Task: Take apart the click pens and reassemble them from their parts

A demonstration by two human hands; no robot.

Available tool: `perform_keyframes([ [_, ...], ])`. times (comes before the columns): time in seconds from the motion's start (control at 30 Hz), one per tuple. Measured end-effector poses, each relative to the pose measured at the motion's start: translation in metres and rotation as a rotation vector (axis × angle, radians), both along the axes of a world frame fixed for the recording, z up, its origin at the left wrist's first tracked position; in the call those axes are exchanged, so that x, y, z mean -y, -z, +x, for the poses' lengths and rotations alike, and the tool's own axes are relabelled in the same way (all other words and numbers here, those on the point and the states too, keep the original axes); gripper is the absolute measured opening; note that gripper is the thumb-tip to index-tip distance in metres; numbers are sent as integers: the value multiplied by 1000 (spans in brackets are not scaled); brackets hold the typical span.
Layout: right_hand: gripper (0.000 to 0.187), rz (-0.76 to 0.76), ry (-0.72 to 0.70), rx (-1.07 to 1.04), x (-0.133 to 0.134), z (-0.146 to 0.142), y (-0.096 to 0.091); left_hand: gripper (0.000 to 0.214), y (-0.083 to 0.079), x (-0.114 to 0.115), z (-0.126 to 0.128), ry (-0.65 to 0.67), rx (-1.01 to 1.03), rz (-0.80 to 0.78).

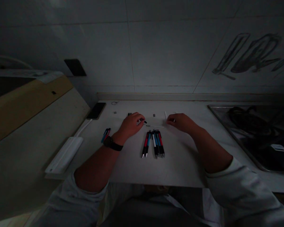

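- The smooth white countertop (pixel 132 170) bears everything at hand; in such dim light, small dark parts on it could be overlooked.
- The left hand (pixel 132 123), above a round black-banded wristwatch (pixel 109 142), has thumb and fingers pinched on a slim dark pen part (pixel 145 121); a loose pinch could let it slip and roll.
- The right hand (pixel 180 121) has its fingers curled together by a thin white rod (pixel 165 115); I cannot tell whether it grips the rod or merely touches it. A careless brush could knock it aside.
- Slim pens with red, blue and white barrels and black ends lie in two groups between the forearms: a left pair (pixel 148 142) and a tighter right cluster (pixel 159 143). A dropped wrist could scatter them.
- Red and blue short pen-like pieces (pixel 105 135) lie just beside the watch, where a backward elbow sweep might push them.
- A thin pale refill-like stick (pixel 156 126) lies crosswise between the hands, easily rolled.
- A tiny dark piece (pixel 154 115) sits beyond it, easiest to lose if nudged.
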State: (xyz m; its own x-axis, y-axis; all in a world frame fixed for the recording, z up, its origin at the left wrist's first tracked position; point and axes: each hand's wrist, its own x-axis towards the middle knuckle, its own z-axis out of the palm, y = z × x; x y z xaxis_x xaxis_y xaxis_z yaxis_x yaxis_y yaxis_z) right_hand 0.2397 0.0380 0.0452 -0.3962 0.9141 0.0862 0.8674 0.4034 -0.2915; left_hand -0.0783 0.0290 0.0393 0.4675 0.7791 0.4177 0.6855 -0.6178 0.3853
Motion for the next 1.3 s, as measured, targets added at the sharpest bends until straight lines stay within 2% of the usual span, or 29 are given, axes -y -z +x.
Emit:
perform_keyframes([
  [0.13, 25, 26, 143, -194, 1, -10, 4, 11, 1, -1, 0, 0, 11, 10],
  [0.2, 25, -36, 179, -337, 1, -14, 6, 11, 2, -2, -1, -2, 14, 10],
  [0.3, 22, -273, 170, -624, 1, -19, 9, 11, 3, -3, -1, -9, 35, 8],
  [0.37, 27, -378, 133, -785, 1, -21, 11, 12, 4, -4, -2, -19, 53, 7],
  [0.5, 32, -361, 117, -948, -1, -22, 11, 16, 5, -5, -1, -47, 122, -38],
  [0.6, 30, -314, 119, -972, -1, -23, 12, 22, 7, -7, -1, -98, 216, -118],
  [0.7, 29, -266, 122, -976, 0, -26, 14, 16, 8, -11, -4, -152, 265, -189],
  [0.8, 30, -225, 111, -933, 2, -29, 16, 12, 12, -15, -6, -155, 208, -249],
  [1.0, 38, -181, 83, -819, 8, -38, 17, 29, 27, -18, -7, -130, 59, -307],
  [1.1, 33, -134, 67, -820, 8, -42, 19, 31, 29, -16, -7, -152, -20, -273],
  [1.2, 31, -136, 55, -817, 9, -46, 22, 27, 24, -12, -5, -155, -103, -174],
  [1.3, 31, -213, 31, -846, 11, -51, 23, 30, 15, -4, 0, -28, -73, -68],
])
